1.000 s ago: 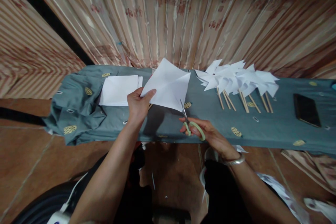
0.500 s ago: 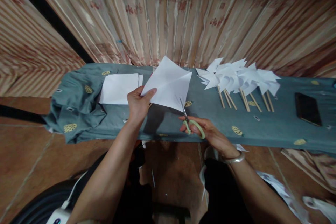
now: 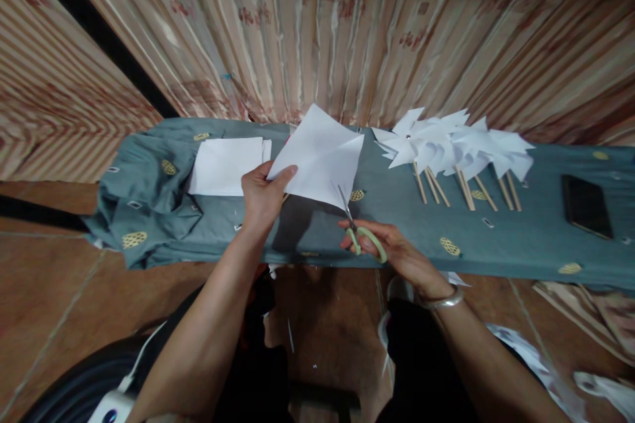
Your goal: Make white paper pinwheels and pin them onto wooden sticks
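Note:
My left hand (image 3: 265, 195) pinches the left corner of a white sheet of paper (image 3: 320, 155), thumb on top, holding it tilted above the cloth. In my right hand (image 3: 384, 241) is a pair of scissors (image 3: 351, 219) with light green handles. Their blades meet the paper near its lower right corner, one blade lying over the sheet. Left of the held sheet lies a stack of white paper (image 3: 225, 165), partly covered by my left hand. Several white paper pinwheels (image 3: 431, 139) on wooden sticks overlap in a row to the right.
A grey-green cloth with yellow pineapple prints (image 3: 397, 218) covers the long narrow table. A dark phone (image 3: 588, 206) rests near its right end. A patterned curtain (image 3: 327, 33) hangs right behind. White paper scraps (image 3: 455, 279) and a crumpled plastic bag (image 3: 605, 391) are lower down at right.
Both hands, the sheet and the scissors keep nearly the same places. The view has shifted very slightly.

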{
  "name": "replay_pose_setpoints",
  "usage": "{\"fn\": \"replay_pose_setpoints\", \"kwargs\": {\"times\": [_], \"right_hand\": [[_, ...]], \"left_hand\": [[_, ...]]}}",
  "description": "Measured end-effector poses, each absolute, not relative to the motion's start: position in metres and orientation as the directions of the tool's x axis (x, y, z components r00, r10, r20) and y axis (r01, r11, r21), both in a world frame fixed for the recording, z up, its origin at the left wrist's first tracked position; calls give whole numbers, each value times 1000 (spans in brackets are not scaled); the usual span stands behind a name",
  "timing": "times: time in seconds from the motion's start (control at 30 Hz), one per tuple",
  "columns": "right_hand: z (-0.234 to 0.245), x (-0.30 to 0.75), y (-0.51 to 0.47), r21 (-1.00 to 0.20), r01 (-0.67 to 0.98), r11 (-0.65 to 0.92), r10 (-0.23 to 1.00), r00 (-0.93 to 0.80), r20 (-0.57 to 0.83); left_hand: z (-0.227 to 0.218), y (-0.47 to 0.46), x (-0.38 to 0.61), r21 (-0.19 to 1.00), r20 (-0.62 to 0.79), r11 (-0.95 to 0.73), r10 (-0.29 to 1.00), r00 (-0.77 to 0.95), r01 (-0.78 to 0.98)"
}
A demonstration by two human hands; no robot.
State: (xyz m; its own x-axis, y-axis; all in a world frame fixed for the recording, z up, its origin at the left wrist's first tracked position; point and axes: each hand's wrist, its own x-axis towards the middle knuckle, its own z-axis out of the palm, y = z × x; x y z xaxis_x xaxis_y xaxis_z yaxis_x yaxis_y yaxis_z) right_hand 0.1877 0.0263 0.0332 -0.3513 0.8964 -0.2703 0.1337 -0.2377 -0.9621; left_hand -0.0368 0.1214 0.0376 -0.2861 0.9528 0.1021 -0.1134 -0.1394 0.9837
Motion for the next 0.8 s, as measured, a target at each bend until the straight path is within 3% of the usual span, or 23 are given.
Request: {"fn": "replay_pose_setpoints", "kwargs": {"times": [0.8], "right_hand": [[24, 186, 27, -962, 53, -267, 901, -340, -268]], "left_hand": [[42, 120, -39, 986, 87, -123, 956, -279, -113]]}}
